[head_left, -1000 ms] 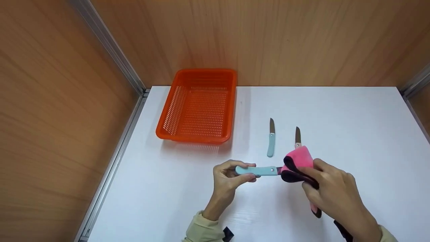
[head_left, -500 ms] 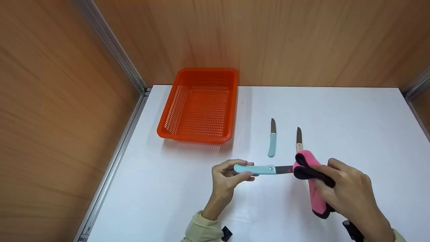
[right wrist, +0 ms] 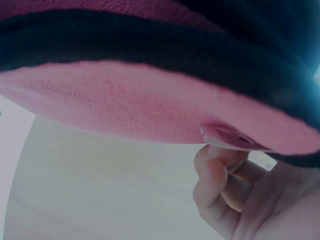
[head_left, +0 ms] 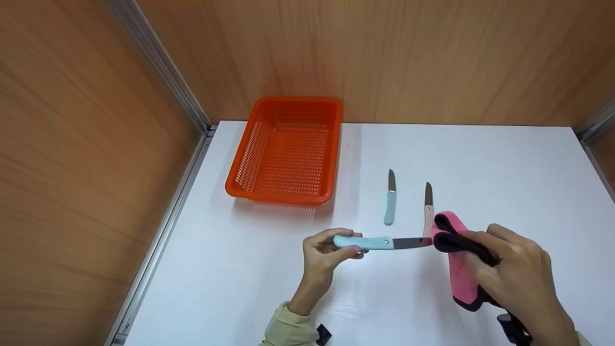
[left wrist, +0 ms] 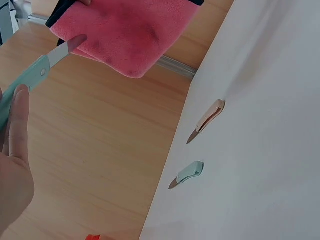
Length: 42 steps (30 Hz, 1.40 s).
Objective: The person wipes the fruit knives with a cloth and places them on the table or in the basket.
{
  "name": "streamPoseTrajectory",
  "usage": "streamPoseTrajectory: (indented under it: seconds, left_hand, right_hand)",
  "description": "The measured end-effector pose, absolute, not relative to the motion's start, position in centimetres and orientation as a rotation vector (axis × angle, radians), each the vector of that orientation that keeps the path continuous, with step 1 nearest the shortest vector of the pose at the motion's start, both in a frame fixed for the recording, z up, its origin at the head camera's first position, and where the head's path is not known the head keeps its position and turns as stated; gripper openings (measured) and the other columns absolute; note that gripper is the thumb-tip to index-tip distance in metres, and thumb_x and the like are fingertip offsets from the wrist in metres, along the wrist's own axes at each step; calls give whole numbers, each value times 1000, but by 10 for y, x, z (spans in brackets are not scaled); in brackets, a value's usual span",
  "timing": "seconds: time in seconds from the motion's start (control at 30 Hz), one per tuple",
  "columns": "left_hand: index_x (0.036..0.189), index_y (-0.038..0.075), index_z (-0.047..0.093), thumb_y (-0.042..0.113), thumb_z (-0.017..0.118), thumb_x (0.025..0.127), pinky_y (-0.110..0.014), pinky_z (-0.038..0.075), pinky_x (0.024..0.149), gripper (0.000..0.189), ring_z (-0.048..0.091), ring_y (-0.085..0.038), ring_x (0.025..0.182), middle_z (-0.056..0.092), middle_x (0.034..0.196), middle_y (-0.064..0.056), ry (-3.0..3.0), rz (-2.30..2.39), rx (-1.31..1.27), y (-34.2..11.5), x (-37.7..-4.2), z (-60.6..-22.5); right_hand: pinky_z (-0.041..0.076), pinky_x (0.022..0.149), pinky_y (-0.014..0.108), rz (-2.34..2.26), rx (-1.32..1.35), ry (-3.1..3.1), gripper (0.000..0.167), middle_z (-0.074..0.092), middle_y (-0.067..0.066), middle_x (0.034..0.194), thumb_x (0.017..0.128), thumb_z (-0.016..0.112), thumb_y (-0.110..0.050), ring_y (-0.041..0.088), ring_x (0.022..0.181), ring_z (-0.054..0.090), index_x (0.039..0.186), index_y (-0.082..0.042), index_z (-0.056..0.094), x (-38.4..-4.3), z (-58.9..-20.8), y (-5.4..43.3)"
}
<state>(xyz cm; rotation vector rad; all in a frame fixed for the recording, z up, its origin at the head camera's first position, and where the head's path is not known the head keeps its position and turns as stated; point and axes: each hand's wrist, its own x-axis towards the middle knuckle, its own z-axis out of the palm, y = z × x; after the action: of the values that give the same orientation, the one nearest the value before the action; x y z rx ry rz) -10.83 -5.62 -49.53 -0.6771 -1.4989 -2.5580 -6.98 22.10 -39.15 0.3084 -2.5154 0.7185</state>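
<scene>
My left hand (head_left: 321, 259) pinches the light-blue handle of a folding knife (head_left: 367, 242), held above the table with its blade out and pointing right. My right hand (head_left: 514, 269) grips a folded pink cloth (head_left: 462, 276) with black edging. The cloth's fold lies at the blade's tip, overlapping it in the head view. Seen from the left wrist, the blade tip reaches the edge of the pink cloth (left wrist: 125, 35), which carries dark smudges. In the right wrist view the cloth (right wrist: 115, 100) fills the upper part, with the left hand (right wrist: 220, 185) behind it.
Two more unfolded knives lie on the white table (head_left: 216, 278): a light-blue one (head_left: 390, 206) and a beige one (head_left: 428, 214), its handle end partly hidden by the cloth. An orange perforated basket (head_left: 283, 197) stands at the back left. Wooden panels (head_left: 408, 62) border the table.
My right hand has drawn the cloth rightward along the blade, from near the handle out to the tip, baring the blade. The left hand and its knife have stayed nearly still.
</scene>
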Motion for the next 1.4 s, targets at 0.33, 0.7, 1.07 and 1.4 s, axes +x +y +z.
streamPoseTrajectory:
  seconds: [0.33, 0.7, 1.07, 1.4]
  left_hand:
    - [104, -22, 57, -11, 68, 80, -53, 57, 63, 29, 69, -34, 75, 65, 98, -30, -1499, -2580, -708, -52, -108, -497]
    - [100, -22, 59, -12, 70, 77, -53, 57, 63, 28, 67, -42, 73, 63, 95, -36, -1517, -2604, -715, -47, -107, -496]
    - [97, -24, 55, -13, 69, 77, -52, 57, 64, 27, 70, -31, 76, 62, 96, -38, -1447, -2657, -719, -45, -105, -492]
    - [95, -24, 53, -15, 67, 77, -48, 58, 64, 25, 69, -35, 73, 57, 96, -44, -1389, -2680, -698, -48, -103, -492]
  right_hand:
    - [21, 39, 14, 750, 404, -2368, 25, 42, -14, 60, 60, 65, 2, -2, 48, 29, 79, -10, 76, -68, -383, 212]
    - [19, 41, 10, 733, 564, -2339, 30, 39, -15, 61, 58, 61, 4, -4, 50, 27, 81, -10, 74, -66, -382, 185]
    - [20, 41, 11, 592, 713, -2434, 34, 31, -15, 65, 55, 62, -2, -2, 51, 22, 83, -17, 74, -64, -403, 174]
    - [16, 41, 14, 503, 705, -2442, 27, 25, -12, 64, 55, 57, -2, 1, 52, 15, 74, -17, 71, -66, -409, 175]
